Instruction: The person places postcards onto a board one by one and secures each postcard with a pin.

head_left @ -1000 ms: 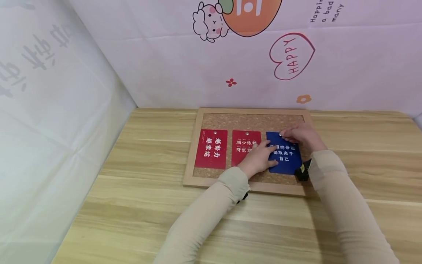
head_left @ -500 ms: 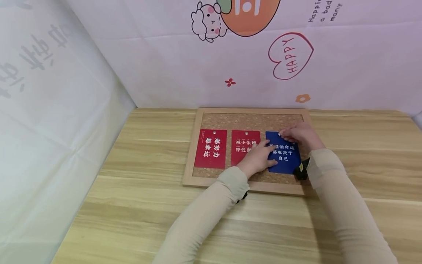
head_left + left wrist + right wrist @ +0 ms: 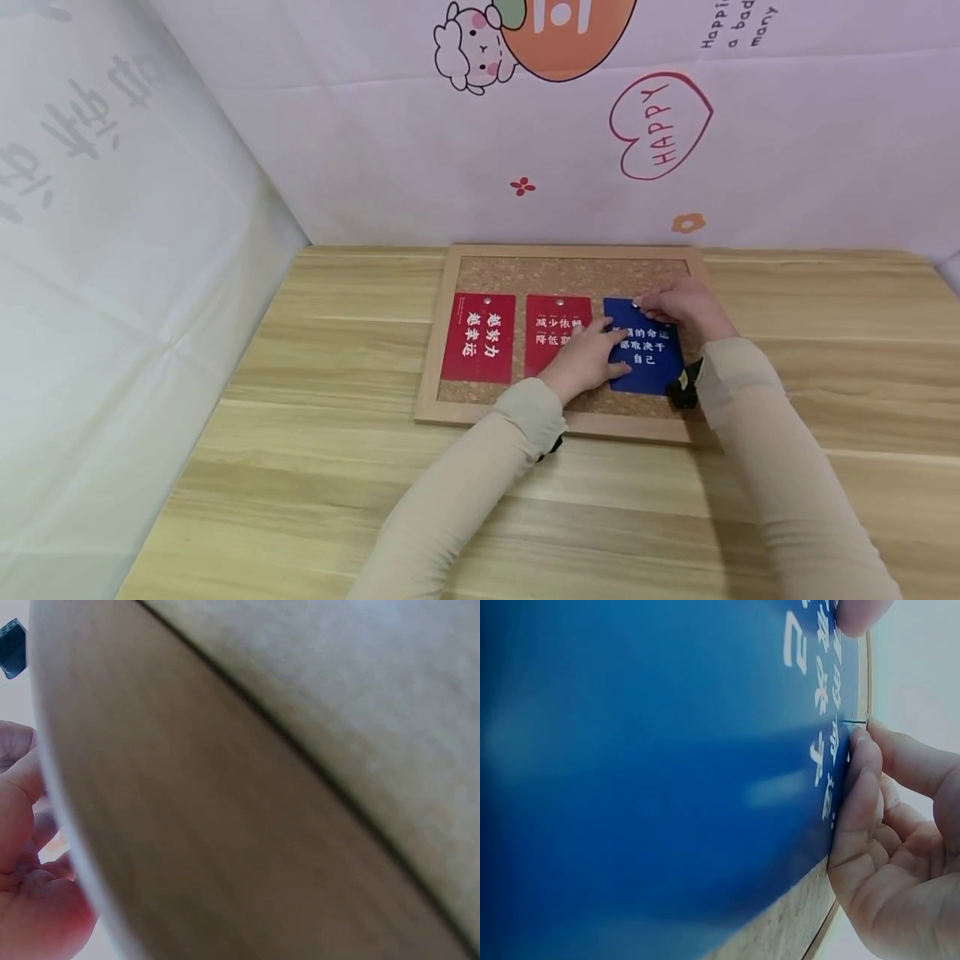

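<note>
A blue card (image 3: 643,371) with white characters lies on the framed cork board (image 3: 480,272). At its top edge my right hand (image 3: 684,307) pinches a thumbtack (image 3: 636,305) between its fingertips. In the right wrist view the pin's thin shaft (image 3: 853,721) stands between the card and the fingertips. My left hand (image 3: 587,358) rests with spread fingers on the blue card's left side, partly covering the middle red card (image 3: 545,360). Another red card (image 3: 480,367) lies at the board's left, with a tack at its top.
The board lies on a wood-grain table (image 3: 300,467), close to a printed white cloth (image 3: 390,167) behind it. A pale cloth (image 3: 150,350) hangs on the left. In the left wrist view, the board's wooden frame (image 3: 195,795) fills most of the picture.
Both hands keep their places at the blue card. The whole view shifts very slightly; otherwise nothing visibly moves.
</note>
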A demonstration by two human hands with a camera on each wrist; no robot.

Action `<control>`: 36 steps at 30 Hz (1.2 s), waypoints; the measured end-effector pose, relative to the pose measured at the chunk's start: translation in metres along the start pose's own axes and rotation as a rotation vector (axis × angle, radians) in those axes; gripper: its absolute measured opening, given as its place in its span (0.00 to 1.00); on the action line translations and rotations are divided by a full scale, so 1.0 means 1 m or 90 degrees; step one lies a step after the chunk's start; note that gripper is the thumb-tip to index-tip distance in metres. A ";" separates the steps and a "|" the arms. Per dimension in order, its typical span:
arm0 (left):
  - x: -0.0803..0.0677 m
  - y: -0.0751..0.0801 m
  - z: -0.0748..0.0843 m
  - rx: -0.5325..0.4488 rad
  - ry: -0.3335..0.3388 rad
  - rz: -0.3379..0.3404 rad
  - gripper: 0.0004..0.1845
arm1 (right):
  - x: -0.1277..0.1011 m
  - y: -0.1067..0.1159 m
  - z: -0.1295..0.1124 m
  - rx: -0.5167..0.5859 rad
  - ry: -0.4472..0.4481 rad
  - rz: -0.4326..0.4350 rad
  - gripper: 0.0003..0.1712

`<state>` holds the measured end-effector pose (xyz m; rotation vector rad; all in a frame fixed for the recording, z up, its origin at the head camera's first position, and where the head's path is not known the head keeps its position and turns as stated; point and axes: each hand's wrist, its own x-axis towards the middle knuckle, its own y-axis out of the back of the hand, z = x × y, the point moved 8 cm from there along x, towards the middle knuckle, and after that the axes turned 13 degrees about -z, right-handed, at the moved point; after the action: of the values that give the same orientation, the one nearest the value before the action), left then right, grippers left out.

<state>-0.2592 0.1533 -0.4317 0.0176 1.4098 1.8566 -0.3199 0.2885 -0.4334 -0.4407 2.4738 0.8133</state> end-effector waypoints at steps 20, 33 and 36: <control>-0.001 -0.001 0.000 0.005 -0.001 0.001 0.31 | -0.001 -0.002 -0.003 -0.020 0.006 -0.002 0.25; -0.002 0.001 -0.001 0.000 -0.001 0.001 0.30 | 0.000 -0.002 -0.003 -0.013 0.008 -0.008 0.25; -0.002 0.001 -0.001 0.002 0.001 0.000 0.30 | 0.000 -0.001 -0.003 -0.013 0.009 -0.011 0.26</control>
<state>-0.2590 0.1516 -0.4304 0.0177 1.4128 1.8553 -0.3206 0.2861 -0.4314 -0.4759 2.4734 0.8324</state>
